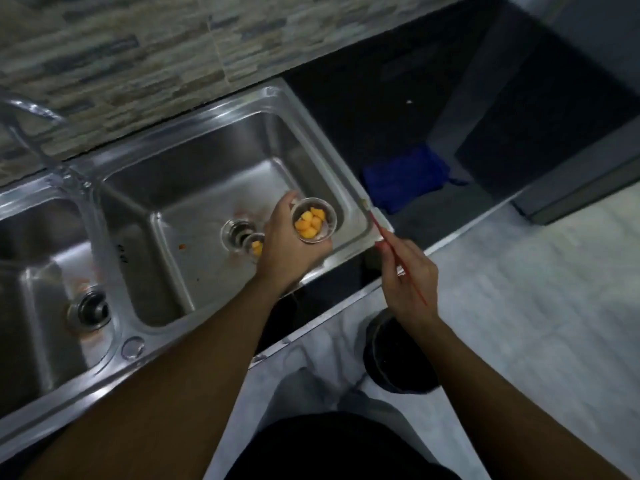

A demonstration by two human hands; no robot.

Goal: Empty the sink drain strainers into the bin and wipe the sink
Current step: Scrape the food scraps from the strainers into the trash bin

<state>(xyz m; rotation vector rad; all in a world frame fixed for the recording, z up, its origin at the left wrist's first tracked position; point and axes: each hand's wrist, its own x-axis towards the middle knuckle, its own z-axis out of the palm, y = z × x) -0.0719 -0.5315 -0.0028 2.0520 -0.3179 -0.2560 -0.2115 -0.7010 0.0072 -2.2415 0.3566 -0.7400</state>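
The left hand point(284, 251) grips a steel strainer point(314, 220) by its rim, upright over the right basin point(194, 188), holding orange scraps point(310, 221). It looks light, rigid and wet-slick, so a rim hold suits. The right hand point(408, 271) pinches a thin red stick point(398, 261). The bin point(391, 355) is partly hidden, and blur obscures the drain point(239, 233).

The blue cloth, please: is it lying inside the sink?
No, the blue cloth lies on the dark counter to the right of the sink.
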